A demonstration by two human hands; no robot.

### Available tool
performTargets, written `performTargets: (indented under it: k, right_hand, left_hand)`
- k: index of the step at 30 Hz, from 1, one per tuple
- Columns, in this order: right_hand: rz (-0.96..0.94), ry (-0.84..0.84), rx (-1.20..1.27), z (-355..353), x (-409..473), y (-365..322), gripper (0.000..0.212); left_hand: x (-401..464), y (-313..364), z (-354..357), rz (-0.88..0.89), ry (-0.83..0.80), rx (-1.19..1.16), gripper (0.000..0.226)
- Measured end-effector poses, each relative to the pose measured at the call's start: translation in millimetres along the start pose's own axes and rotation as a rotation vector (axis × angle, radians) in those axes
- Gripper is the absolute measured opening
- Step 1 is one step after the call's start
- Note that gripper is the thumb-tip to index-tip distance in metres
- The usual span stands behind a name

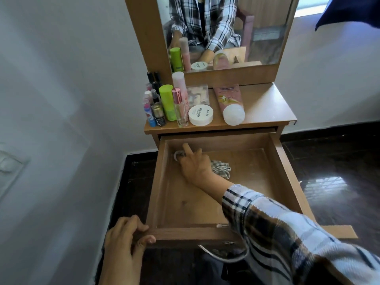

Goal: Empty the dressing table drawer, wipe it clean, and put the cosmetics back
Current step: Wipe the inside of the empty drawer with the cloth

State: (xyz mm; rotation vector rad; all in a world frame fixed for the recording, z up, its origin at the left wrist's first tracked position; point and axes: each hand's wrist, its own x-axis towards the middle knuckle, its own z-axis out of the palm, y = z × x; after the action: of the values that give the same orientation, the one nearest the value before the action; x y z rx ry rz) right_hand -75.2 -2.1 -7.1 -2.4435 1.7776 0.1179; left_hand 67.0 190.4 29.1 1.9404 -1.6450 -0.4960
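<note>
The wooden drawer [287,173] of the dressing table stands pulled out, and the only thing inside it is a checked cloth [221,168]. My right hand [194,164] reaches into its far left corner and grips the cloth against the drawer floor. My left hand [127,237] grips the drawer's front left corner. On the tabletop [265,105] stand the cosmetics: a green bottle [167,101], a white round jar [201,115], a pink tube [230,101] lying down, a clear perfume bottle [181,109] and several small bottles [154,103].
A mirror [257,33] rises behind the tabletop. A white wall [61,99] runs close along the left. The dark glossy floor [329,173] lies to the right of and below the drawer. A metal handle [222,254] hangs on the drawer front.
</note>
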Motion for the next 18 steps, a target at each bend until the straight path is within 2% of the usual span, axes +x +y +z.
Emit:
performTargets:
  k: [7, 11, 16, 18]
  right_hand:
    - [0.206, 0.005, 0.103, 4, -30, 68, 0.034]
    - [0.329, 0.062, 0.167, 2, -48, 93, 0.029]
    - [0.540, 0.034, 0.210, 0, -54, 99, 0.041]
    - [0.675, -0.010, 0.335, 0, -44, 82, 0.050]
  left_hand:
    - [-3, 2, 1, 0.039, 0.042, -0.082, 0.042]
    - [-5, 4, -1, 0.048, 0.035, -0.113, 0.041]
    - [-6, 5, -2, 0.048, 0.019, -0.132, 0.038]
    - [-6, 5, -3, 0.052, 0.009, -0.126, 0.038]
